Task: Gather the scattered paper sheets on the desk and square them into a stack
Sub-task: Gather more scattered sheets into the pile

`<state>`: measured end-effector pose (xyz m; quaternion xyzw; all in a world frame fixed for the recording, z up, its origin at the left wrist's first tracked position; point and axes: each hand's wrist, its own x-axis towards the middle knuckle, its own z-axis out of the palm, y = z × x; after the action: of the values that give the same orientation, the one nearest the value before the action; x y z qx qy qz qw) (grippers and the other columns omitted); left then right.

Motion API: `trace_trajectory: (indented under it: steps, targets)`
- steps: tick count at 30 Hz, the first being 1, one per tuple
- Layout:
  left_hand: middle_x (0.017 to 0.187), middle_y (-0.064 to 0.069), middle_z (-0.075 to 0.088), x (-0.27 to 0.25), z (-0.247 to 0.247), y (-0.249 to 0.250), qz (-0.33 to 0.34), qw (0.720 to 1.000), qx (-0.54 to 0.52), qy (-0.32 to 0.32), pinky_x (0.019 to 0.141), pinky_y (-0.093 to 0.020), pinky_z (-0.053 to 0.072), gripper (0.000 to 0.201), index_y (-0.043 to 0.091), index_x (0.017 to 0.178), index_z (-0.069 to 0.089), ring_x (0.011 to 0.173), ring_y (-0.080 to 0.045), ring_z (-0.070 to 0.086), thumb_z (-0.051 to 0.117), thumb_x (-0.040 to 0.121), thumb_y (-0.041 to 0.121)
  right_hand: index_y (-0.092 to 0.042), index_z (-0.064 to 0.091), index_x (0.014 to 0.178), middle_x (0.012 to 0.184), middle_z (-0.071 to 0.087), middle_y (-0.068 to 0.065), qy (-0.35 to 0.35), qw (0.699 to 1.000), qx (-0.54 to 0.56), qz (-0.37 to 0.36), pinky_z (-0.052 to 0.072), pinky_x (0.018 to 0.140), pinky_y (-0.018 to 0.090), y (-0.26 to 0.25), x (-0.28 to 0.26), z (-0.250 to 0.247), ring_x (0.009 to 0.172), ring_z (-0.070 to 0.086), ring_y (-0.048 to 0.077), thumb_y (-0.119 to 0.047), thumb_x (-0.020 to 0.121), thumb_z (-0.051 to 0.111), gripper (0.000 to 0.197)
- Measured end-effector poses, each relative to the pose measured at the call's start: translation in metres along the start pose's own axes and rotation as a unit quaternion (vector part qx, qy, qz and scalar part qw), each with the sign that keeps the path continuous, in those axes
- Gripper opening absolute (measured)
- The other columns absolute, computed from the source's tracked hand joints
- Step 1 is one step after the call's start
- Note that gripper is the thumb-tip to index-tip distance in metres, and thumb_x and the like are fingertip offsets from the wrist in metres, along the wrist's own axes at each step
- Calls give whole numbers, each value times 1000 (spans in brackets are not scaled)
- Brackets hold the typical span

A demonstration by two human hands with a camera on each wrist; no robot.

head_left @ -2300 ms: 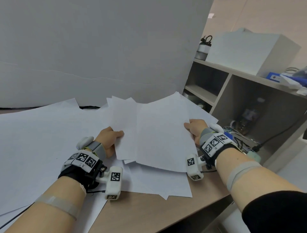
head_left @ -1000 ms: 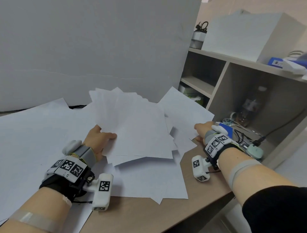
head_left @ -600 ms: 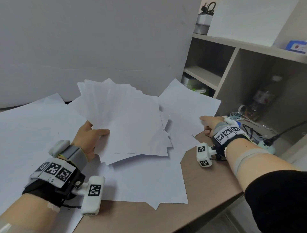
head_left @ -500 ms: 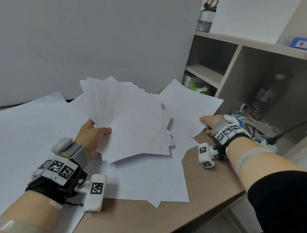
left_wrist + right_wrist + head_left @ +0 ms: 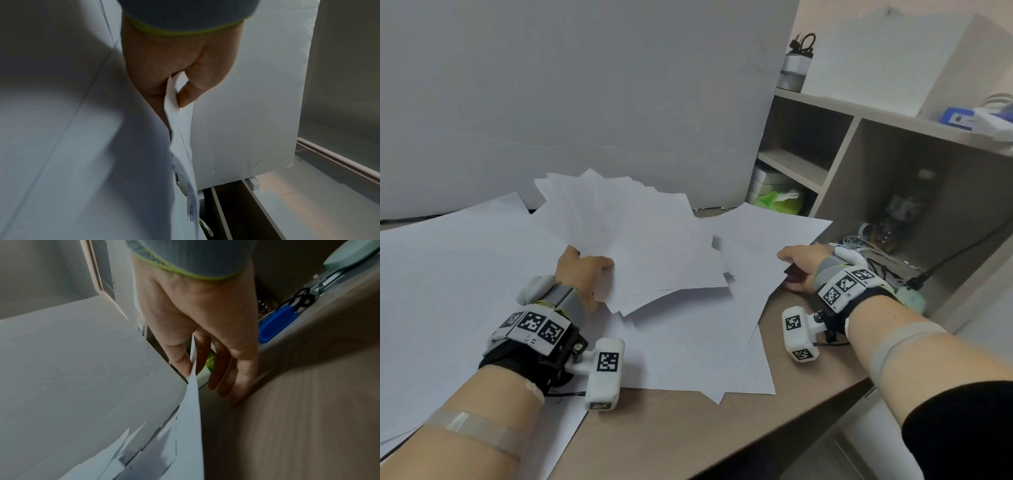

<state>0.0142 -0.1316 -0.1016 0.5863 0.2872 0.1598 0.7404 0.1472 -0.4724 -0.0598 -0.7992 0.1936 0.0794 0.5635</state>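
My left hand (image 5: 599,267) holds a fanned bunch of white sheets (image 5: 640,240) by its near-left corner, a little above the desk. The left wrist view shows the thumb and fingers of that left hand (image 5: 170,99) pinching the bunch's edge (image 5: 180,146). My right hand (image 5: 787,260) pinches the near edge of a single sheet (image 5: 760,236) at the desk's right side. In the right wrist view the right hand (image 5: 193,365) has its thumb on top and its fingers under this sheet (image 5: 191,410). More loose sheets (image 5: 688,346) lie flat beneath the bunch.
Large white sheets (image 5: 448,281) cover the left of the brown desk (image 5: 801,377). A grey board (image 5: 585,102) stands behind. Open shelves (image 5: 859,164) with cables, a bottle and boxes stand close on the right. The desk's front edge runs near my forearms.
My right hand let go of the bunch, moved right and took the edge of the single sheet. My left hand kept the bunch, which fanned out and shifted left.
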Motion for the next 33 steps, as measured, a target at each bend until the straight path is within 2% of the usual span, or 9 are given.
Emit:
trace_trajectory:
  steps: [4,11,14,16,18,24,28,31,33]
  targets:
    - [116,-15,66,0,-3,0,0,1000,-23,-9,93,-61,52,49,14,112,57,105,-42,64,73,65,6,-8,62,109,114,69,15,-12,999,40,24,59,69,55,3,-13,8,98,68,38,-2,72,74,39]
    - [99,-10,62,-12,2,4,-5,999,-34,-10,95,-61,50,31,12,108,53,107,-42,62,58,85,-8,-9,64,101,105,72,12,-2,1000,-21,2,59,80,53,7,-31,24,96,69,34,2,73,77,34]
    - [99,-11,61,-11,3,3,-4,1000,-29,-9,95,-60,50,29,11,105,52,96,-36,60,59,85,-8,-4,58,107,111,65,15,6,994,-105,-44,61,68,38,2,-27,28,90,66,33,-5,69,78,43]
    - [103,-14,59,-10,4,2,-2,1000,-24,-9,96,-60,50,28,11,105,51,93,-34,58,60,85,-7,-5,55,91,96,60,14,32,987,-147,-63,52,63,27,-9,-38,31,79,60,30,-6,80,70,19]
    - [103,-14,58,-8,5,1,-4,1000,-17,-6,96,-59,50,26,11,103,51,94,-35,58,61,85,-6,-10,44,67,80,53,9,76,972,-204,-86,43,67,27,-19,-40,29,77,51,27,-10,86,63,26]
    - [96,-11,55,-6,5,-3,2,1000,-2,0,91,-47,50,22,11,97,51,86,-29,52,60,85,-5,-11,53,96,97,55,9,100,966,-189,-146,46,74,31,-44,-46,23,84,52,26,-20,82,69,23]
    - [101,-11,53,-3,7,0,-1,1000,3,0,95,-54,50,34,13,101,49,90,-28,51,66,74,2,-4,70,97,91,68,12,114,967,-109,-202,47,72,28,-68,-59,23,78,60,24,-14,84,60,19]
    - [101,-11,51,-2,7,-2,3,1000,6,4,85,-47,49,32,14,101,47,90,-26,48,65,79,-2,-19,66,73,74,67,4,135,961,-59,-233,49,71,29,-86,-74,23,70,63,26,-21,80,58,11]
    - [100,-11,51,1,7,-6,5,1000,8,4,79,-44,46,31,14,101,48,89,-25,48,62,82,-5,-19,65,75,72,63,1,142,955,-59,-255,48,70,29,-97,-85,25,68,60,24,-28,75,58,11]
